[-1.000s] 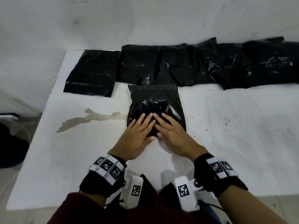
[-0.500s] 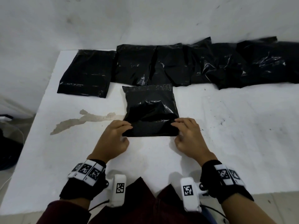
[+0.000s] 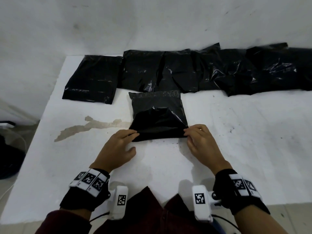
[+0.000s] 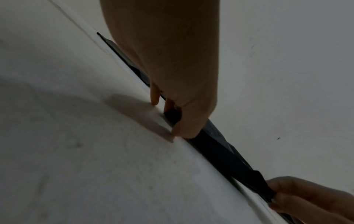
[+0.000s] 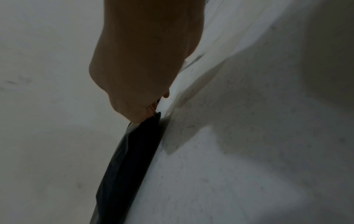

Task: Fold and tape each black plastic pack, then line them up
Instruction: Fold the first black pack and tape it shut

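A black plastic pack [image 3: 157, 115] lies in the middle of the white table [image 3: 236, 149], its near edge lifted slightly. My left hand [image 3: 133, 135] pinches the pack's near left corner and my right hand [image 3: 186, 132] pinches the near right corner. In the left wrist view my left hand [image 4: 172, 118] grips the thin black edge of the pack [image 4: 220, 148], with the right hand [image 4: 283, 195] at its far end. In the right wrist view my right hand [image 5: 151, 112] holds the corner of the pack [image 5: 130, 159]. Several other black packs [image 3: 185, 70] lie in a row along the table's far edge.
A separate black pack [image 3: 92, 78] lies at the far left of the row. A brownish stain [image 3: 91, 127] marks the table left of the held pack. White wall [image 3: 152, 22] stands behind the row. Dark objects [image 3: 8, 152] sit on the floor at the left.
One second ago both hands pressed flat on the middle of the pack. They have since spread apart to its near corners and taken hold of them.
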The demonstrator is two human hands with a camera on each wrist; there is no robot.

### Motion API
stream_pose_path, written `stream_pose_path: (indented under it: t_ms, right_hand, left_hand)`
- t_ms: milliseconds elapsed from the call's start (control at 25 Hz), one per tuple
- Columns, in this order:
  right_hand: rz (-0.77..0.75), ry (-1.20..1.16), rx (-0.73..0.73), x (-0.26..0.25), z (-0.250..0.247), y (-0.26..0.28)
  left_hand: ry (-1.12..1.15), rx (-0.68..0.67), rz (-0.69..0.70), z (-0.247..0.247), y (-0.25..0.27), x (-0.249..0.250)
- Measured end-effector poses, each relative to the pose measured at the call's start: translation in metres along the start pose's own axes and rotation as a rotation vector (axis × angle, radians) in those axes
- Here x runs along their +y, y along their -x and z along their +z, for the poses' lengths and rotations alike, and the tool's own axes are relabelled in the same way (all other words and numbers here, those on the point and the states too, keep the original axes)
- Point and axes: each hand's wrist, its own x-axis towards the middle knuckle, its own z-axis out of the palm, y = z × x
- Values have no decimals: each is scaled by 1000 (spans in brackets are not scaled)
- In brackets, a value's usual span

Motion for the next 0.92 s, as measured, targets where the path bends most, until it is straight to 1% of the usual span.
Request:
stream_pose_path:
  t_ms: [200,320,400,480,600,680,760,880,920]
  right_hand:
    - [-44,72,-64,-6,-2,-2]
    - [-50,146,-21,-11,6,-2]
    - [-48,194,25,-14,10,-5]
    - [-51,217,60,-15,11,-7]
    - [-67,152,36,-14,8,-6]
    - [-69,121,-10,-13,4,-4]
    - [-56,138,-25,-10,3,-3]
    - [-46,189,-36,-4,5,-4]
    - [-38,196,-45,-3,5,-5]
  left_hand:
    - [-45,30,5,3,-10,7]
    - [14,76,-47,5,-12,9]
    - [42,125,-62,4,-12,10]
    - [65,142,-68,1,-12,12]
    - [100,111,-48,-3,-9,15]
    - [108,30,-53,-3,-5,14]
    - [80,-58,-83,-2,-2,13]
    - [37,-55,-135,-2,-8,10]
    - [23,-48,-121,-3,-11,9]
